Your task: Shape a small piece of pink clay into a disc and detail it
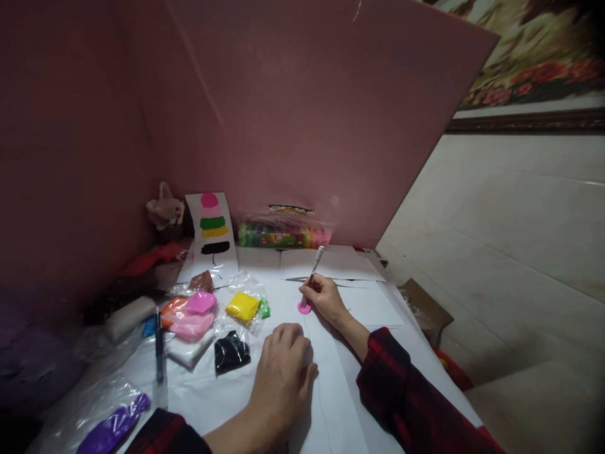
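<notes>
My right hand (327, 301) pinches a slim pen (318, 258) with a striped light-and-dark upper end, held nearly upright. Its lower end meets a small round pink patch (302, 309) on the white paper (338, 378); I cannot tell whether that patch is colour or soft clay. Palm down on the paper, my left hand (282, 372) rests nearer to me with its fingers loosely bent, holding nothing. Close to its left lie a black clay packet (231, 352) and a yellow clay packet (242, 307) in clear plastic.
A sheet with colour swatches (212, 224) leans at the back beside a plastic pack of coloured sticks (286, 236). Pink packets (191, 325), a dark pen (159, 345) and a purple packet (116, 425) crowd the left. A cardboard box (428, 312) stands beyond the table's right edge.
</notes>
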Demonstrator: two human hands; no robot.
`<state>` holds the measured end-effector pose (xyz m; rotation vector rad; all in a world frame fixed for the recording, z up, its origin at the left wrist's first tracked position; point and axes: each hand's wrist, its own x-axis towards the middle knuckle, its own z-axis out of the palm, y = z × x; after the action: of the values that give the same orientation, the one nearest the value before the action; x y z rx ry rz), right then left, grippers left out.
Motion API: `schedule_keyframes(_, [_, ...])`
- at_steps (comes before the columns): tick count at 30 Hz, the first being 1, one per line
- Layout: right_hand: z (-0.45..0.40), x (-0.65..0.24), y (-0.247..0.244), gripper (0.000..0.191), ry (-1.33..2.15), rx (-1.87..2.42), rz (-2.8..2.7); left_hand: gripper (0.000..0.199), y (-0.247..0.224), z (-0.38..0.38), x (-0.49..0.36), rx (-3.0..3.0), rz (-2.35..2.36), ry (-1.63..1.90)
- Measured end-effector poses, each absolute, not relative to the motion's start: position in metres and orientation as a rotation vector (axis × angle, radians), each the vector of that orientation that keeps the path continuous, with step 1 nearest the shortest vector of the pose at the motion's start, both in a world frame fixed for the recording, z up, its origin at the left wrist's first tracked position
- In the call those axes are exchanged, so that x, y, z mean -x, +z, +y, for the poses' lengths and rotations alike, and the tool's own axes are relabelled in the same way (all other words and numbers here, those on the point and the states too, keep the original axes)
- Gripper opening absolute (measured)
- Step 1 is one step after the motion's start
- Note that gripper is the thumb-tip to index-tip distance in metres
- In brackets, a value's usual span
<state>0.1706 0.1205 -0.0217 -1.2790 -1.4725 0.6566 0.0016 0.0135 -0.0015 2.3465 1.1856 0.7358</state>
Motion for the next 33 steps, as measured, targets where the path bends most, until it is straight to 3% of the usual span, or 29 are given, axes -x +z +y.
schedule_keyframes(25, [0.134,-0.168,-0.017,0.015,0.638,1.263,-1.375,0.012,-0.005,0.013,-0.002,-2.354,1.187,0.760])
schedule_keyframes(33, [0.127,-0.169,-0.012,0.017,0.793,1.171,-1.407,0.012,-0.004,0.014,-0.002,-2.348,1.181,0.747])
